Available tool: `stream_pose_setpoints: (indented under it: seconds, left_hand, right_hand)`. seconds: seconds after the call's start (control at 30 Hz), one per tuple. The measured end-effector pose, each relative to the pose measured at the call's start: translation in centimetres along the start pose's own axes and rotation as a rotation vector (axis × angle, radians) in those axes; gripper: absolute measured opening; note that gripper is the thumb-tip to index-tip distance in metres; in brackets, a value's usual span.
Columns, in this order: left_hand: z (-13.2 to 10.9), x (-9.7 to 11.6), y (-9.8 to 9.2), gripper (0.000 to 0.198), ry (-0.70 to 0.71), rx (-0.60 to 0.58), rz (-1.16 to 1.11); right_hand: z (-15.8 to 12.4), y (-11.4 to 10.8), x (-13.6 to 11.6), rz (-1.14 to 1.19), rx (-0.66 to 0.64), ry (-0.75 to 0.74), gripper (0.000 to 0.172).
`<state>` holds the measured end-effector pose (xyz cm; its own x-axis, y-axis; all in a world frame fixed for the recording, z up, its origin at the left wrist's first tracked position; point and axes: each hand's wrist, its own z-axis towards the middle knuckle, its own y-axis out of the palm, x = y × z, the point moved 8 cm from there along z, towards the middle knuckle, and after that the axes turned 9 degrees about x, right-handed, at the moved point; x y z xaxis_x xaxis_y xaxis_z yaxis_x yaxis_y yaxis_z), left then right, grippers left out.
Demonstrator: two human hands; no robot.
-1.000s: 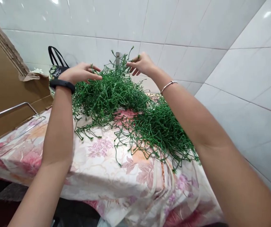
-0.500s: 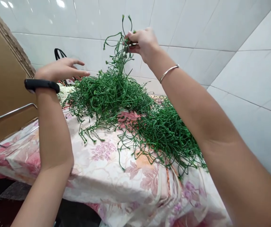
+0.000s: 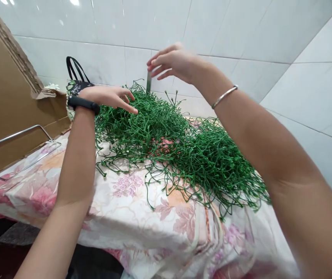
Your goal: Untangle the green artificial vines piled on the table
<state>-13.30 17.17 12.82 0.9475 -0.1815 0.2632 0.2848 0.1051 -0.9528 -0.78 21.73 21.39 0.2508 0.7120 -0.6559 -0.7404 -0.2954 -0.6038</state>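
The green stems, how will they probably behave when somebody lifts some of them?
The stems would probably cling together, since they cross and tangle. They are likely light, being so thin. They may be springy rather than limp: a few stick up unsupported at the back.

Green stems (image 3: 218, 155), pink-and-purple floral white tablecloth (image 3: 119, 209), black wristband (image 3: 84, 104).

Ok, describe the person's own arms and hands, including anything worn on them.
The left hand and right hand are bare, without gloves. No sleeves show on the left arm or right arm. A broad, smooth black wristband is worn on the left; a thin, shiny silver-coloured bracelet is worn on the right.
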Motion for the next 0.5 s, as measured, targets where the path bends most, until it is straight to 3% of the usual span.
stream_pose_setpoints:
  seconds: [0.17, 0.27, 0.43, 0.5]
  left_hand:
    - [0.9, 0.3, 1.4, 0.07, 0.004, -0.106, 0.089]
    - [0.4, 1.5, 1.5, 0.069, 0.034, -0.132, 0.003]
    - [-0.8, 4.4, 2.2, 0.08, 0.139, -0.212, -0.149]
    - [-0.6, 4.7, 1.8, 0.082, 0.157, -0.122, -0.113]
  right_hand:
    - [-3.6, 1.5, 0.7, -0.313, -0.121, -0.022, 0.021]
    - [-5.5, 1.5, 0.8, -0.586, -0.08, -0.128, 0.029]
    - [-8.9, 3.2, -0.8, -0.725, 0.031, -0.345, 0.029]
    - [-10.9, 4.7, -2.4, -0.771, 0.088, -0.497, 0.03]
